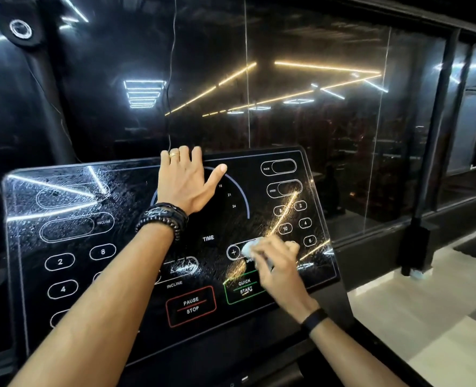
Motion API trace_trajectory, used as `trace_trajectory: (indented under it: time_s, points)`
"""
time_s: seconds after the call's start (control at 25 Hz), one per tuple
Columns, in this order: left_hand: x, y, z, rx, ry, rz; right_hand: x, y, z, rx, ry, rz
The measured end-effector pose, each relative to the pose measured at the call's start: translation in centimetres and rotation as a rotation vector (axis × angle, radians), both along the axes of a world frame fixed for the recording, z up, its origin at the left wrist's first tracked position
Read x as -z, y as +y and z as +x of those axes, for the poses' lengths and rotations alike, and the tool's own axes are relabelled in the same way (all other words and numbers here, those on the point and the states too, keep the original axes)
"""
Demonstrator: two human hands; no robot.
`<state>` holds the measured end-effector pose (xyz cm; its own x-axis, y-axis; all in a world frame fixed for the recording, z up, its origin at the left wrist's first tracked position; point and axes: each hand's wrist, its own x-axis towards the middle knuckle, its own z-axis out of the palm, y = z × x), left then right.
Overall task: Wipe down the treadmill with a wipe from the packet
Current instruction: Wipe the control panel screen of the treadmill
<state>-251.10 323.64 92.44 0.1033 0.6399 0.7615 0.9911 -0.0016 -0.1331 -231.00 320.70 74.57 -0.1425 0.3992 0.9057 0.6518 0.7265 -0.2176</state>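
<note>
right hand (277,263), crumpled wipe (250,247), axis unclear

Head cam, wide-angle, looks fwd/down, close on treadmill console (125,208).

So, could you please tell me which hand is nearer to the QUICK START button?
Right. The right hand, gripping the wipe, sits just above and right of the QUICK START button; the left hand rests flat at the console's top edge, far above it.
</note>
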Motion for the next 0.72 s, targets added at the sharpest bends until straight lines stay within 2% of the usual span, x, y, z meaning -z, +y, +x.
trace_trajectory:
  time_s: [0.04,0.08,0.2,0.24,0.36,0.4,0.52,0.56,0.68,0.72]
  points:
    - [-0.1,0.0,0.1,-0.013,0.007,-0.014,-0.2,-0.1,-0.4,0.04,0.112,-0.036]
    - [-0.3,0.0,0.2,-0.024,0.011,-0.022,0.2,-0.6,-0.9,0.025,0.112,-0.053]
    - [-0.2,0.0,0.8,-0.053,-0.007,-0.009,3.7,-2.7,-1.3,-0.105,-0.246,0.028]
    - [-0.2,0.0,1.0,-0.061,-0.022,0.001,3.5,-2.3,-0.4,-0.095,-0.239,0.007]
    - [0.1,0.1,1.6,-0.094,-0.055,-0.007,2.2,-1.0,0.7,0.053,0.115,-0.085]
    - [0.1,0.1,1.7,-0.101,-0.057,-0.007,2.5,-1.6,0.1,0.043,0.12,-0.098]
    - [0.4,0.2,1.6,-0.089,-0.049,0.009,5.3,-4.3,-0.7,-0.126,-0.188,-0.002]
    - [0.3,0.3,1.5,-0.085,-0.043,0.015,5.0,-4.0,0.0,-0.124,-0.191,-0.006]
    - [0.3,0.2,1.5,-0.1,-0.021,-0.004,3.5,-1.5,1.0,0.024,0.142,-0.081]
    - [0.3,0.2,1.6,-0.113,-0.006,-0.017,3.6,-1.9,0.4,0.035,0.184,-0.108]
